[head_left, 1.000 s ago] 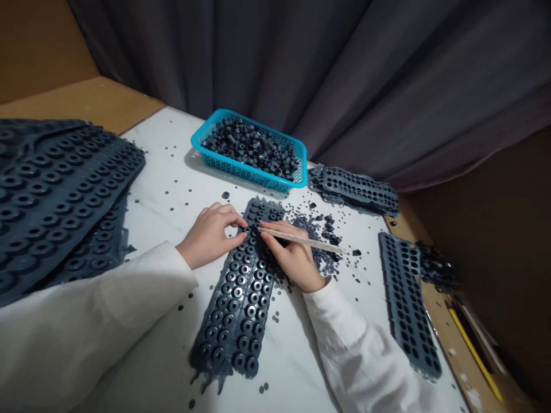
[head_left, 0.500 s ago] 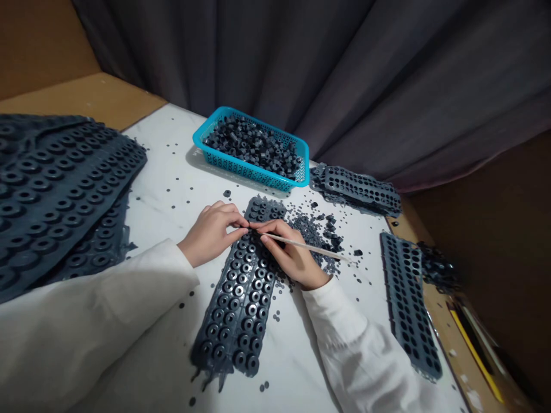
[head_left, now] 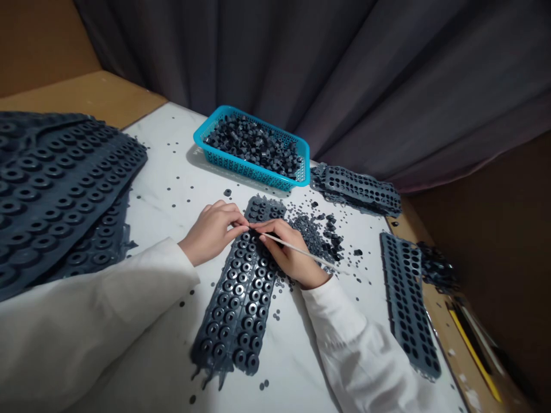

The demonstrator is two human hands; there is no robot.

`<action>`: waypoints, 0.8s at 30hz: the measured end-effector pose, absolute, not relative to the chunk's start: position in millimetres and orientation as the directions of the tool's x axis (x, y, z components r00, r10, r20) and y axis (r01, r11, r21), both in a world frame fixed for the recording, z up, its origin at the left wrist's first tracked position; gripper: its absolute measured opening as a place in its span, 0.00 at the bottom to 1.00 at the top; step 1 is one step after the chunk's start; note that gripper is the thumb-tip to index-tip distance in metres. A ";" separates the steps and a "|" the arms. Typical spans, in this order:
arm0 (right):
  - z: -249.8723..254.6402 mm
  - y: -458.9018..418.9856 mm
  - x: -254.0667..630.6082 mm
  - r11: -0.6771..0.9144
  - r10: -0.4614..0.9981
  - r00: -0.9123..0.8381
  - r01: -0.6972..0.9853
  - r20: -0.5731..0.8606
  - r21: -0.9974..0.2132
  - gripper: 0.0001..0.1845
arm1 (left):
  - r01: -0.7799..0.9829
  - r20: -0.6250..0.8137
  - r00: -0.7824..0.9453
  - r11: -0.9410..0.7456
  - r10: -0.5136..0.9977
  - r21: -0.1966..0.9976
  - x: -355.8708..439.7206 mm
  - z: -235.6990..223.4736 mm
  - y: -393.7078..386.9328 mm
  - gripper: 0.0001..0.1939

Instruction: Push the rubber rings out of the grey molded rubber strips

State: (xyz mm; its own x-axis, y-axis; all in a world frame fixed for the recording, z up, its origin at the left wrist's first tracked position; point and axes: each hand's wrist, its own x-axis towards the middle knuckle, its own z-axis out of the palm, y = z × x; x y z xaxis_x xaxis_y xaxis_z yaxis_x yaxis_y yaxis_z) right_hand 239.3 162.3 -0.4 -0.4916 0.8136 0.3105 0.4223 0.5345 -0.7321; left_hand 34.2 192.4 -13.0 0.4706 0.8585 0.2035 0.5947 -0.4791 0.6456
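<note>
A long dark rubber strip (head_left: 236,304) studded with ring-shaped pieces lies lengthwise on the white table (head_left: 172,183). My left hand (head_left: 213,230) rests on the strip's left edge near its far end, fingers curled and pinched against it. My right hand (head_left: 288,252) is closed on a thin pale stick (head_left: 301,250), held like a pen, its tip on the strip close to my left fingertips. A heap of loose dark rings (head_left: 318,235) lies just right of my right hand.
A blue basket (head_left: 253,169) of loose rings stands at the back. Large stacked ringed sheets (head_left: 55,189) fill the left. Emptied strips with holes lie at the back right (head_left: 361,189) and the right edge (head_left: 408,304). Small bits speckle the tabletop.
The stick's tip has slid left along the strip toward my left fingertips, and the stick now tilts steeper. My left hand has barely moved.
</note>
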 end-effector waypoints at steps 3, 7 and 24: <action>0.6 162.5 238.9 0.555 0.802 -0.508 0.441 0.313 -0.705 0.08 | 0.600 0.201 0.471 -0.479 0.859 0.641 34.0 -13.3 192.6 0.06; 1.0 161.9 237.0 0.583 0.788 -0.529 0.477 0.315 -0.658 0.09 | 0.604 0.201 0.470 -0.479 0.860 0.637 34.3 -14.1 193.0 0.06; -5.6 164.1 240.1 0.430 0.903 -0.207 0.406 0.377 -0.807 0.06 | 0.597 0.245 0.455 -0.497 0.856 0.630 34.7 -13.9 191.4 0.05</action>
